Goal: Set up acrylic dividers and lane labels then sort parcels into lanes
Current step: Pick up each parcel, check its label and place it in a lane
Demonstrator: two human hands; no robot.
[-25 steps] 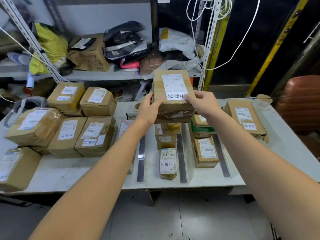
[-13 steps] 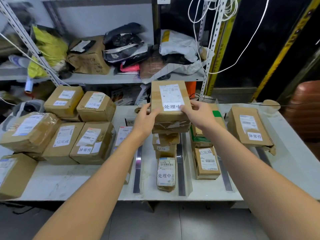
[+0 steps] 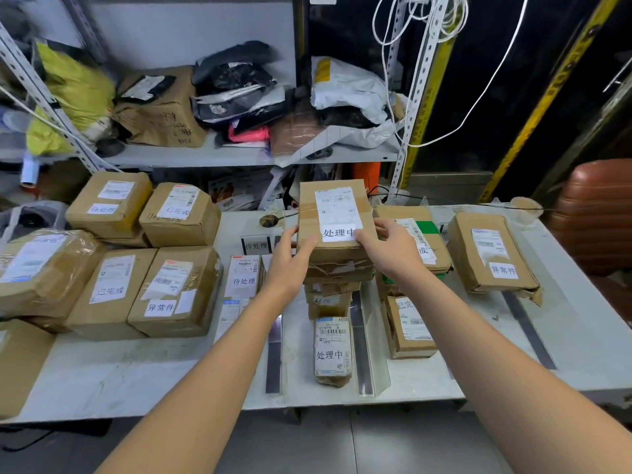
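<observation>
A brown cardboard parcel with a white label reading 处理中 sits on top of a stack of parcels in the middle lane. My left hand grips its left near corner and my right hand grips its right near corner. Clear acrylic dividers stand between the lanes on the white table. A small parcel with the same label lies nearer in that lane. A lane label stand reads 待处理.
Several unsorted cardboard boxes crowd the table's left half. A box marked 异常件 lies at the right, and flat parcels fill the lane beside the stack. A shelf of bags stands behind. A brown case is at far right.
Both hands have lowered the labelled parcel from mid-air down and away from me onto the middle stack. The view has tilted slightly upward.
</observation>
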